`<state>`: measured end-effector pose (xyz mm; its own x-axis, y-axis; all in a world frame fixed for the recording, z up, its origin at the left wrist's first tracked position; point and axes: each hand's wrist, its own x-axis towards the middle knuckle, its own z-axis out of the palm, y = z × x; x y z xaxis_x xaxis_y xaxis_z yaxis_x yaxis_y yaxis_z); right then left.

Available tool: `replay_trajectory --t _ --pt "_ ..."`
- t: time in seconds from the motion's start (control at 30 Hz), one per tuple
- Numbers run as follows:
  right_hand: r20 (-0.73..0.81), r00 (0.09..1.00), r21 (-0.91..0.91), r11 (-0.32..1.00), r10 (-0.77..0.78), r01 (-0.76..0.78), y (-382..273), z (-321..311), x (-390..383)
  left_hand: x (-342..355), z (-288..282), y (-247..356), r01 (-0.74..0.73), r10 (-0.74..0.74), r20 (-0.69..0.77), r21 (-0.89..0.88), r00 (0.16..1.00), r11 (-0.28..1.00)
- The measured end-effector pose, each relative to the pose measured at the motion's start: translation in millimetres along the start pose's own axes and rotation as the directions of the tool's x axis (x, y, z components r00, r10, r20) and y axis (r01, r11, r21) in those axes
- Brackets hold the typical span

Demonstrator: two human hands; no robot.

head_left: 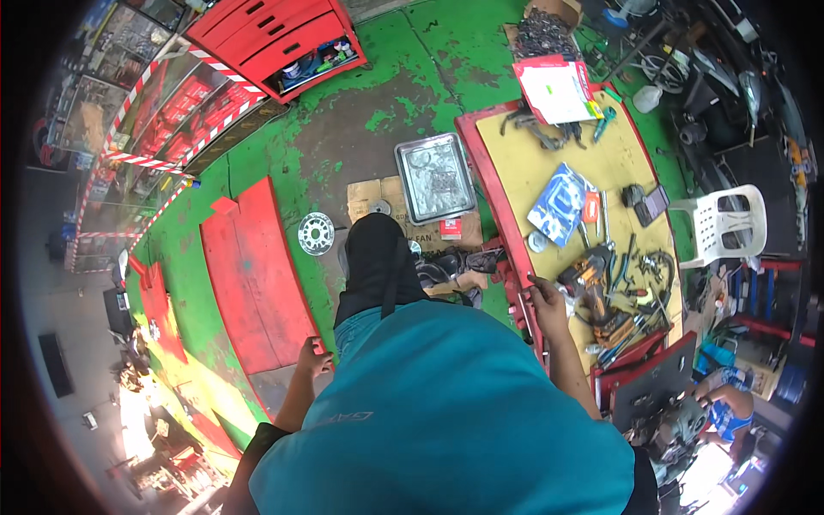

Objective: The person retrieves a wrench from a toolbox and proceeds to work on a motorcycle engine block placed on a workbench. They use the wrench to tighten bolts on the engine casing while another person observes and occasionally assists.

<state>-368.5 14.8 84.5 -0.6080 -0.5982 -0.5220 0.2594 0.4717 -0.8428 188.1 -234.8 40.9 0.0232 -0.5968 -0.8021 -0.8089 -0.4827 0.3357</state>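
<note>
My left hand (316, 358) hangs low beside my leg, over the edge of a long red panel (253, 275). Its fingers are loosely bent and apart, with nothing visible in them. My right hand (549, 306) is at the near left edge of a red workbench (487, 163) with a yellowish top. Its fingers are drawn together around something small and dark that I cannot make out. Close to that hand, a yellow-and-black cordless power drill (590, 292) lies among pliers and other hand tools. Farther along the bench are a blue-and-white packet (560, 204) and a phone (652, 206).
A metal tray (435, 182) rests on cardboard (365, 194) on the green floor, near a perforated metal disc (316, 233). A white plastic chair (725, 225) stands right of the bench. A red tool cabinet (275, 39) is at the far left; another person (728, 408) is at lower right.
</note>
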Motion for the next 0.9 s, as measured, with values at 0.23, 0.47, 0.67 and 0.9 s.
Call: replay_trajectory --t 0.23,0.47,0.67,0.9 --pt "0.000 0.995 0.070 0.992 -0.102 0.102 -81 74 121 103 -49 56 -0.029 0.029 0.074 0.002 0.997 1.000" --pt "-0.094 0.990 0.120 0.985 -0.110 0.121 -124 229 297 366 -195 170 -0.014 0.130 0.223 -0.456 0.966 0.890" --pt "-0.193 0.981 -0.006 1.000 -0.014 0.013 -239 304 366 424 -336 444 -0.465 0.459 -0.111 -0.365 0.882 0.806" --pt "-0.285 0.946 0.140 0.983 0.157 -0.121 -240 329 429 432 -422 602 -0.562 0.528 -0.231 -0.527 0.817 0.638"
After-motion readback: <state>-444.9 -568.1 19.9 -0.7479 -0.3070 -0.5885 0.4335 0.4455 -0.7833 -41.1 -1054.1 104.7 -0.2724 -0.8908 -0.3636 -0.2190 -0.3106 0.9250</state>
